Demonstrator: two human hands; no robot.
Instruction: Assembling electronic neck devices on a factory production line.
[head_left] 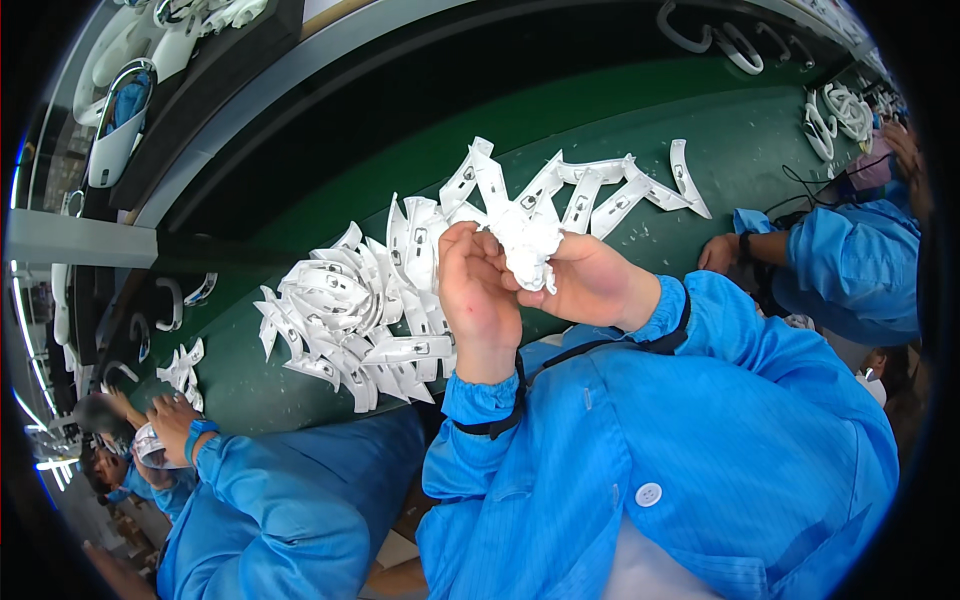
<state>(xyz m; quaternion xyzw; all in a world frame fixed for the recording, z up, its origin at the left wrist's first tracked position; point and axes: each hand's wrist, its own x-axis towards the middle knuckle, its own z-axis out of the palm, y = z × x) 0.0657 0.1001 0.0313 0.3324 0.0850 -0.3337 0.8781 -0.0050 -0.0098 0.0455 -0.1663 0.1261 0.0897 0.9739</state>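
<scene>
Both of my hands meet over the green table, with a crumpled white wad between them. My left hand is palm up, its curled fingers closed against the wad's left side. From the right, my right hand grips the wad, its thumb along the edge and its other fingers partly hidden behind. Whether the wad is paper or thin film I cannot tell. Just beyond it lie several curved white plastic pieces with a dark mark on each. Left of my hands is a large heap of similar pieces.
A co-worker's blue sleeve and hand are at the left, near a small pile of white pieces. Another co-worker's arm rests at the right, by a black cable and white rings. A grey rail runs along the far side.
</scene>
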